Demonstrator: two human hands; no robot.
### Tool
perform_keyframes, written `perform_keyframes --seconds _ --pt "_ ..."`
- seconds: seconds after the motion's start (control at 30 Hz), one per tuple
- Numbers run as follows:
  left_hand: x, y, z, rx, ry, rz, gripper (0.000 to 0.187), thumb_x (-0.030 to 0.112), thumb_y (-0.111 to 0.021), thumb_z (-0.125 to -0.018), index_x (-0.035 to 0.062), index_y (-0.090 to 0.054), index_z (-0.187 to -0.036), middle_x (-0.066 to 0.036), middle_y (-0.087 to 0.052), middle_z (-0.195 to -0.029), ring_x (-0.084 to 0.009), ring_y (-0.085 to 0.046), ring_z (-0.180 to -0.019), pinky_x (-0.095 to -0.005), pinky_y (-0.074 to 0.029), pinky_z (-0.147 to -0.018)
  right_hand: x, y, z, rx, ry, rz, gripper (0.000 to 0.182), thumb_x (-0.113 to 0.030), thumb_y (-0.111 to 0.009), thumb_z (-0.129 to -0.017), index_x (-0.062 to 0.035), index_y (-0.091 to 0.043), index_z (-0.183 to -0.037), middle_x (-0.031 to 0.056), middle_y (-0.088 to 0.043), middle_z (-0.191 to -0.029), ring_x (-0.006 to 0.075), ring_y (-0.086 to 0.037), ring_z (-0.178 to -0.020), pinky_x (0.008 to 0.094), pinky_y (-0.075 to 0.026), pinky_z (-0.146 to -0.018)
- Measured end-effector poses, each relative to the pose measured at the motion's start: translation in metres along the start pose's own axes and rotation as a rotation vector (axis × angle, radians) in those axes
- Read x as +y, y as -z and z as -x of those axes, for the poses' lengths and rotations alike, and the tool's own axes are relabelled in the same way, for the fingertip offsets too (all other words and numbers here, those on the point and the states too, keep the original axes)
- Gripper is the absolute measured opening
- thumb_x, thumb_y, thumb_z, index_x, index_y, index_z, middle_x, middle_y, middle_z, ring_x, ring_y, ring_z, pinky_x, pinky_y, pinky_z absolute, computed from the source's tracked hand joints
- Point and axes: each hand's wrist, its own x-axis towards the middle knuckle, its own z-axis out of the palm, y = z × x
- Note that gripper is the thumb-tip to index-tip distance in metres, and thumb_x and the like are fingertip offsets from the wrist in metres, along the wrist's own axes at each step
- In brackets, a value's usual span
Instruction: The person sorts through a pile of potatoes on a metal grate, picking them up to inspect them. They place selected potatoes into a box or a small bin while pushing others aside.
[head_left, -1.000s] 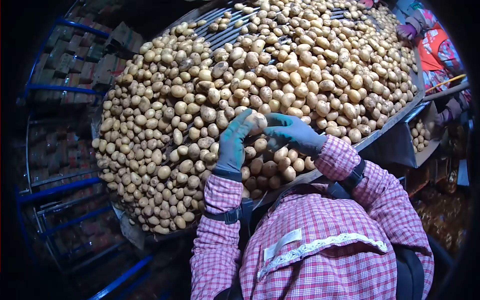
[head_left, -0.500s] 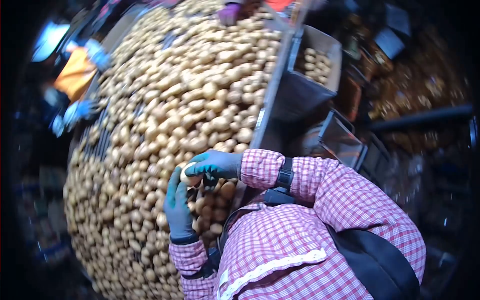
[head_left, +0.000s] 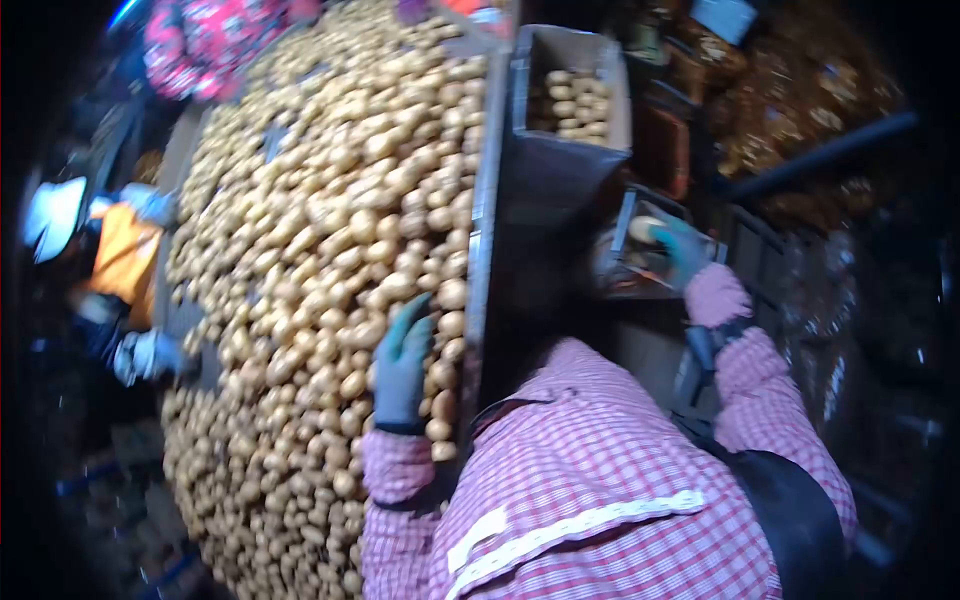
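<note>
A wide heap of potatoes fills the sorting table in front of me. My left hand, in a grey and green glove, is over the near right part of the heap. Its fingers are stretched out and nothing shows in them. Off to the right, my right hand, gloved the same way, reaches over a small dark-rimmed bin. A single pale potato is at its fingertips, above the bin opening. Motion blurs this hand somewhat.
A taller bin with several potatoes stands beyond the small one. A metal table edge separates the heap from the bins. A person with an orange apron is across at left; another's pink patterned sleeve shows at the far end.
Both my hands were together on a potato over the heap. My right hand has swung right to the small bin with a potato, and my left hand has come away with its fingers stretched out.
</note>
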Motion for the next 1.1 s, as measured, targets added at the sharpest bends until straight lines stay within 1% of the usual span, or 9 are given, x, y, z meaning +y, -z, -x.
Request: perform_keyframes --seconds 0.07,0.17,0.37,0.5,0.57,0.63,0.73,1.0,1.1 --pt "-0.007 -0.002 0.001 0.005 -0.002 -0.039 0.036 0.014 -0.059 -0.1 -0.0002 -0.062 -0.133 -0.011 -0.069 -0.123 -0.0163 -0.064 -0.11 -0.0287 -0.051 -0.094 0.011 0.072 -0.037 0.069 0.106 0.362 0.03 -0.013 -0.065 -0.092 -0.0031 -0.065 -0.12 0.0094 -0.07 -0.108 0.0206 -0.07 -0.097 0.0372 -0.059 -0.088" --pt "-0.023 -0.005 0.003 0.032 0.055 0.077 0.036 0.015 -0.06 -0.099 -0.001 -0.062 -0.132 -0.014 -0.069 -0.121 -0.0175 -0.065 -0.108 -0.0292 -0.051 -0.093 -0.01 0.06 -0.057 0.137 0.187 0.614 0.037 -0.02 -0.07 -0.093 -0.0087 -0.065 -0.128 -0.0005 -0.068 -0.1 0.0093 -0.064 -0.082 0.026 -0.053 -0.073" --pt "-0.007 0.001 0.02 0.099 0.12 0.104 0.038 0.015 -0.058 -0.101 0.0 -0.06 -0.136 -0.009 -0.068 -0.125 -0.0135 -0.063 -0.111 -0.0268 -0.051 -0.094 -0.017 -0.225 -0.051 -0.517 0.065 0.465 0.031 -0.021 -0.07 -0.094 -0.0063 -0.067 -0.122 0.0011 -0.068 -0.091 0.0092 -0.064 -0.071 0.0233 -0.052 -0.064" --pt "-0.018 0.015 0.041 0.278 0.159 0.209 0.037 0.015 -0.059 -0.101 0.0007 -0.061 -0.135 -0.01 -0.067 -0.125 -0.014 -0.062 -0.11 -0.0266 -0.051 -0.093 0.016 -0.353 -0.084 -0.836 0.237 0.679 0.037 -0.019 -0.069 -0.089 -0.0018 -0.067 -0.121 0.0038 -0.07 -0.093 0.0076 -0.059 -0.067 0.0239 -0.052 -0.062" --pt "-0.022 0.026 0.057 0.384 0.197 0.294 0.037 0.014 -0.059 -0.101 0.0013 -0.061 -0.135 -0.008 -0.067 -0.123 -0.0117 -0.062 -0.106 -0.0243 -0.051 -0.089 0.023 -0.396 -0.092 -0.866 0.334 0.801 0.043 -0.023 -0.068 -0.086 -0.0011 -0.066 -0.123 0.0093 -0.072 -0.098 0.0125 -0.063 -0.069 0.028 -0.054 -0.064" --pt "-0.025 0.042 0.073 0.511 0.235 0.254 0.036 0.012 -0.058 -0.1 0.0016 -0.061 -0.135 -0.006 -0.066 -0.12 -0.0106 -0.062 -0.101 -0.0235 -0.053 -0.083 0.063 -0.421 -0.144 -0.839 0.807 1.127 0.053 -0.04 -0.066 -0.079 -0.0032 -0.068 -0.118 0.0211 -0.071 -0.107 0.0309 -0.07 -0.093 0.0412 -0.055 -0.085" --pt "-0.031 0.07 0.093 0.693 0.229 0.274 0.036 0.012 -0.06 -0.1 0.0017 -0.061 -0.135 -0.007 -0.067 -0.121 -0.0106 -0.062 -0.099 -0.0231 -0.052 -0.082 0.07 -0.434 -0.136 -0.847 0.717 1.391 0.044 -0.042 -0.065 -0.078 -0.0071 -0.07 -0.103 0.0179 -0.071 -0.105 0.0329 -0.068 -0.1 0.0426 -0.053 -0.088" --pt "-0.027 0.178 0.008 0.842 0.074 -0.35 0.041 0.018 -0.065 -0.095 0.0012 -0.061 -0.132 -0.017 -0.065 -0.128 -0.0237 -0.062 -0.114 -0.0348 -0.05 -0.097 0.074 -0.427 -0.102 -1.161 0.542 1.128 0.047 -0.037 -0.072 -0.084 -0.0091 -0.067 -0.122 0.0137 -0.066 -0.12 0.0248 -0.065 -0.11 0.035 -0.051 -0.096" --pt "-0.076 0.213 -0.059 0.85 0.029 -0.446 0.046 0.024 -0.068 -0.089 0.0018 -0.063 -0.13 -0.02 -0.064 -0.129 -0.0298 -0.062 -0.117 -0.0375 -0.048 -0.1 0.08 -0.426 -0.089 -1.351 0.334 1.064 0.041 -0.032 -0.071 -0.086 -0.0069 -0.07 -0.118 0.0114 -0.073 -0.1 0.022 -0.07 -0.086 0.0333 -0.056 -0.08"
